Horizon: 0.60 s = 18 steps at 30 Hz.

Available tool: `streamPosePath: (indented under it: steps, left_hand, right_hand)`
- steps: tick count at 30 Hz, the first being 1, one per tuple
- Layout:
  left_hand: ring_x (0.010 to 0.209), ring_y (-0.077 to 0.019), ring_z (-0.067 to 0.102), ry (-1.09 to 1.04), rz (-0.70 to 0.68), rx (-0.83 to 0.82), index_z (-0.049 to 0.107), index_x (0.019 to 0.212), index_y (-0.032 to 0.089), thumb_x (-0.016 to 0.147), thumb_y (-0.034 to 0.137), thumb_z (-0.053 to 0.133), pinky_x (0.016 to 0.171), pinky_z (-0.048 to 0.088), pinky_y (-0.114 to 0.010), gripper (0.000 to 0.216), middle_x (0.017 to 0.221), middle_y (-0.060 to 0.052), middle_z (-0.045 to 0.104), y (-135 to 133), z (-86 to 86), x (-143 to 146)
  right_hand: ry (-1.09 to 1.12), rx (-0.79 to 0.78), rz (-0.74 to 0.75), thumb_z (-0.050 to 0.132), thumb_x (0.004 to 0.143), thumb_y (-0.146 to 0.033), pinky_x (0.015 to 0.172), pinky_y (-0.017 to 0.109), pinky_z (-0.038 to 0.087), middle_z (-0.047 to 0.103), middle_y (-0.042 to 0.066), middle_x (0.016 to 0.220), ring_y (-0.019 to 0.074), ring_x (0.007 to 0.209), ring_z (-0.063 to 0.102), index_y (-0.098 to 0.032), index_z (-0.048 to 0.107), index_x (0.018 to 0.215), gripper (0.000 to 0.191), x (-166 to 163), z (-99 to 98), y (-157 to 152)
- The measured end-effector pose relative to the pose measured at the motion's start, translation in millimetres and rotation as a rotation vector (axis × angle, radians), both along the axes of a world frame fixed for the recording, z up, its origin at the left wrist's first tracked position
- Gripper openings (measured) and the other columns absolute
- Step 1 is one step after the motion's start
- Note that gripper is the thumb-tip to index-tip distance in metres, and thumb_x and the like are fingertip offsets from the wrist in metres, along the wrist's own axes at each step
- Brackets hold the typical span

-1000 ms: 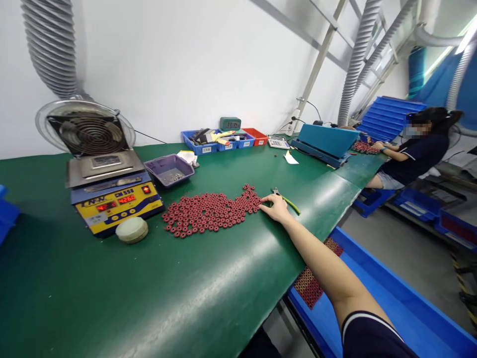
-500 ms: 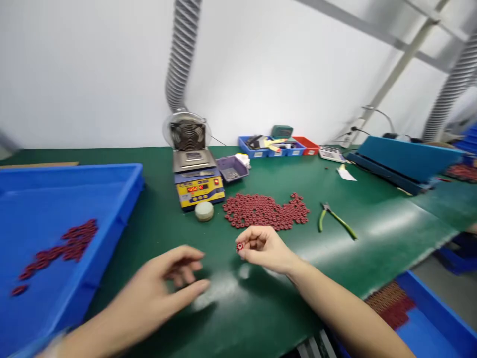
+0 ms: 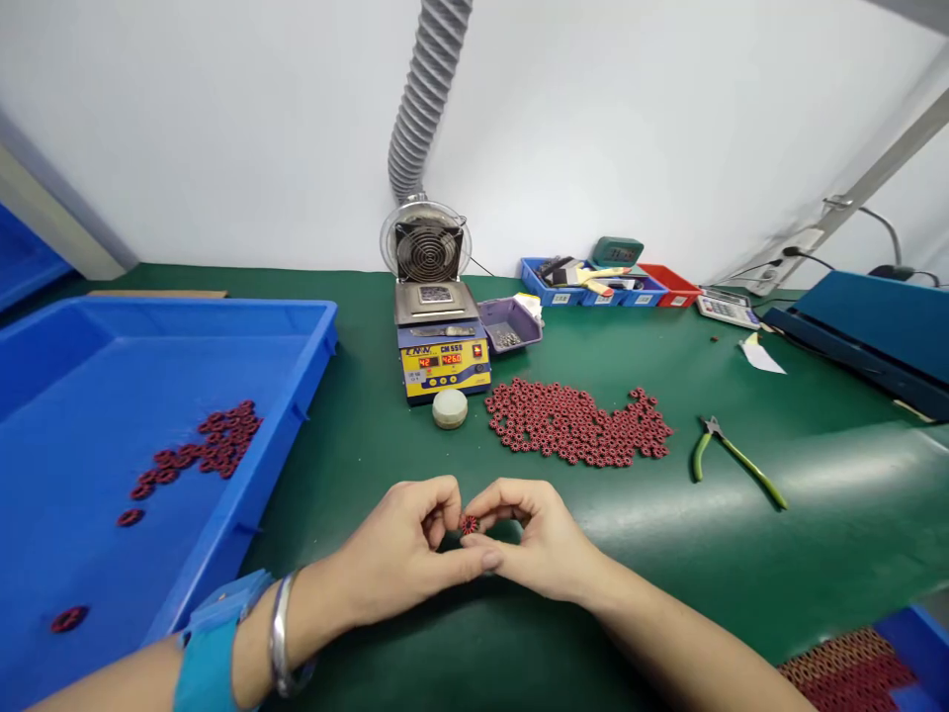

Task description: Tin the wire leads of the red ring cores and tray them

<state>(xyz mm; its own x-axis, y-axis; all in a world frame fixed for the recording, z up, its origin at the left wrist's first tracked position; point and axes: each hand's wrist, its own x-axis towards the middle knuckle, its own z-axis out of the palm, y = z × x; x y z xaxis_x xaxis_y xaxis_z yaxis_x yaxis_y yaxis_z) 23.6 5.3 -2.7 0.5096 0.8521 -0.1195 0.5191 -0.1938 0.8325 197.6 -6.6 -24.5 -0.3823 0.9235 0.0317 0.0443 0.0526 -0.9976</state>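
Note:
My left hand [image 3: 404, 549] and my right hand [image 3: 538, 544] meet low in the middle of the green table, fingertips pinched together on one small red ring part [image 3: 469, 523]. A heap of several like red ring parts [image 3: 578, 423] lies on the table beyond my right hand. More of these red parts [image 3: 204, 453] are scattered inside the big blue tray [image 3: 297, 396] on my left. A blue wrist strap and a metal bangle are on my left wrist.
A yellow solder pot unit [image 3: 443, 358] with a fan [image 3: 425, 247] and duct stands at the back centre, with a round white puck [image 3: 450, 407] and a purple dish [image 3: 508, 324] beside it. Green-handled pliers [image 3: 731, 457] lie right. Small bins [image 3: 604, 282], a calculator [image 3: 728, 308] and blue trays [image 3: 867, 326] stand far right.
My right hand picked one red part from the heap and drew it toward me. My left hand came in and joined it on the part. The view swung left to the blue tray.

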Motion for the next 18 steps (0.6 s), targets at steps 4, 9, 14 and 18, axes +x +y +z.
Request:
streamPosePath:
  steps: [4, 9, 14, 18]
  left_hand:
    - [0.049, -0.0085, 0.031, -0.015, -0.065, 0.074, 0.036, 0.058, 0.02, 0.084, 0.042, 0.05, 0.048, 0.026, -0.022, 0.037, 0.052, 0.008, 0.034, 1.3, 0.5, 1.8]
    - [0.05, -0.0091, 0.034, 0.026, -0.177, 0.249, 0.04, 0.06, 0.019, 0.091, 0.027, 0.038, 0.051, 0.027, -0.024, 0.032, 0.056, 0.006, 0.037, -2.9, 4.6, 0.0]
    - [0.049, -0.0099, 0.036, -0.09, 0.008, 0.368, 0.04, 0.057, 0.02, 0.091, 0.022, 0.039, 0.051, 0.029, -0.025, 0.034, 0.054, 0.005, 0.038, -10.3, 13.5, -5.6]
    - [0.053, -0.0111, 0.046, -0.317, 0.392, 0.338, 0.044, 0.058, 0.02, 0.093, 0.027, 0.04, 0.056, 0.036, -0.025, 0.036, 0.056, 0.004, 0.045, -4.5, 16.3, -10.8]
  right_hand:
    - [0.093, -0.108, 0.055, 0.068, 0.068, -0.014, 0.068, 0.026, 0.05, 0.069, 0.002, 0.078, 0.0135, 0.071, 0.064, -0.016, 0.069, 0.083, 0.015, 2.3, -1.9, -3.0]
    - [0.287, -0.356, 0.085, 0.079, 0.06, -0.017, 0.061, 0.019, 0.047, 0.067, -0.001, 0.067, 0.0079, 0.061, 0.062, -0.015, 0.068, 0.079, 0.021, 3.5, -3.7, -4.1]
    - [0.327, -0.469, 0.082, 0.082, 0.058, -0.027, 0.056, 0.018, 0.046, 0.068, 0.0, 0.063, 0.0077, 0.057, 0.063, -0.013, 0.068, 0.077, 0.028, 6.5, -3.6, -1.7]
    - [0.352, -0.43, 0.005, 0.081, 0.059, -0.03, 0.06, 0.022, 0.049, 0.068, 0.0, 0.065, 0.0089, 0.058, 0.064, -0.014, 0.069, 0.078, 0.027, 10.7, -2.7, 2.8]
